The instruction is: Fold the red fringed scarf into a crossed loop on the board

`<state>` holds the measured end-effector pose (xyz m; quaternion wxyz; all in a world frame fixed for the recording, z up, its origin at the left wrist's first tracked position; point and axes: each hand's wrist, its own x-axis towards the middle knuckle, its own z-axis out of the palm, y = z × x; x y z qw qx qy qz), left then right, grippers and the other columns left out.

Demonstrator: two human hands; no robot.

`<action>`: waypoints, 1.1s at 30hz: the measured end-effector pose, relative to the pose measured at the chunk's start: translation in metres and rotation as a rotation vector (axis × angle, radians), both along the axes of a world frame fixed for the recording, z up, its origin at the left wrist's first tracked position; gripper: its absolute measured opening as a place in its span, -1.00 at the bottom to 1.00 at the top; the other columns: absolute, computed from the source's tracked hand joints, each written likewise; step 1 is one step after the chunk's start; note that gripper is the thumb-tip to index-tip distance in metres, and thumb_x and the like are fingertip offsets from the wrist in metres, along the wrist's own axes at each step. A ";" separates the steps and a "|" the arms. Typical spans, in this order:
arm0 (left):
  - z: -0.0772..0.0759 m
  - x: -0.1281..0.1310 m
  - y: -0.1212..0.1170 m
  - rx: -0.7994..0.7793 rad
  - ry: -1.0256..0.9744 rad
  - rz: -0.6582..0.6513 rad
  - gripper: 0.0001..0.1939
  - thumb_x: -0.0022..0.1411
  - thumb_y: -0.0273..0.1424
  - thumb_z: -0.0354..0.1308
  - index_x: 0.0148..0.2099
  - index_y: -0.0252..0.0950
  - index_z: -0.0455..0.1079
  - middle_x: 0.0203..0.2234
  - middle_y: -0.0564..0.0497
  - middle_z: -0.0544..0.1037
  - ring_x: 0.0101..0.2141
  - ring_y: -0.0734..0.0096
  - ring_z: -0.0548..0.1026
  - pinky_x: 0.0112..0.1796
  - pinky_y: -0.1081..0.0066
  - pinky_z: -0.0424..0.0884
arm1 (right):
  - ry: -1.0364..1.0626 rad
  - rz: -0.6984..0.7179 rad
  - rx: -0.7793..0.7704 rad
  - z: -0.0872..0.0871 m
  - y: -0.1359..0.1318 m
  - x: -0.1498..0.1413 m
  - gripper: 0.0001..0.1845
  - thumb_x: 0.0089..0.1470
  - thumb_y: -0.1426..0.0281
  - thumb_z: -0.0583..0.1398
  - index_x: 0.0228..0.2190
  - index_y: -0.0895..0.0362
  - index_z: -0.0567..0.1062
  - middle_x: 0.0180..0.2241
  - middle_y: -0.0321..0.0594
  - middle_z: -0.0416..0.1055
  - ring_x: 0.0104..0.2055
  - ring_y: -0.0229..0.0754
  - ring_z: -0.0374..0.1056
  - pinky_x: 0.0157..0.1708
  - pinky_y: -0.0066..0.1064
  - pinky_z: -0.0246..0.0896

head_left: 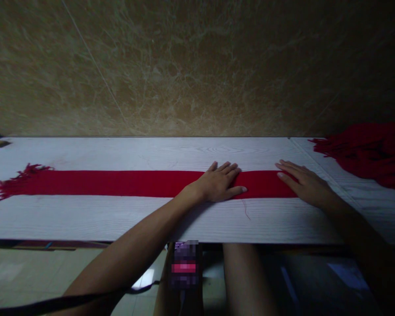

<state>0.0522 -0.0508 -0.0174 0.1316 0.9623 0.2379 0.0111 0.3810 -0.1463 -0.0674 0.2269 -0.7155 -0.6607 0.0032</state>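
A long red scarf (118,183) lies flat across the white wooden table (125,219), with its fringed end at the far left. My left hand (219,184) rests flat on the scarf near the middle, fingers stretched out. At the scarf's right end my right hand (304,184) lies flat on the cloth, fingers spread and pointing left.
A pile of more red fringed scarves (368,153) sits at the table's right end. A marbled brown wall (197,66) rises straight behind the table. My bare legs (243,281) and a tiled floor show below the table's front edge.
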 end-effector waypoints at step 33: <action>0.000 0.000 0.000 -0.006 -0.009 0.004 -0.14 0.53 0.17 -0.21 0.57 -0.33 0.00 0.53 -0.22 0.00 0.52 0.06 -0.07 0.46 -0.09 -0.17 | 0.003 -0.002 -0.025 0.006 -0.001 -0.005 -0.39 0.32 -0.02 0.03 0.21 -0.04 0.52 0.35 -0.04 0.38 0.44 0.21 0.22 0.42 0.27 0.05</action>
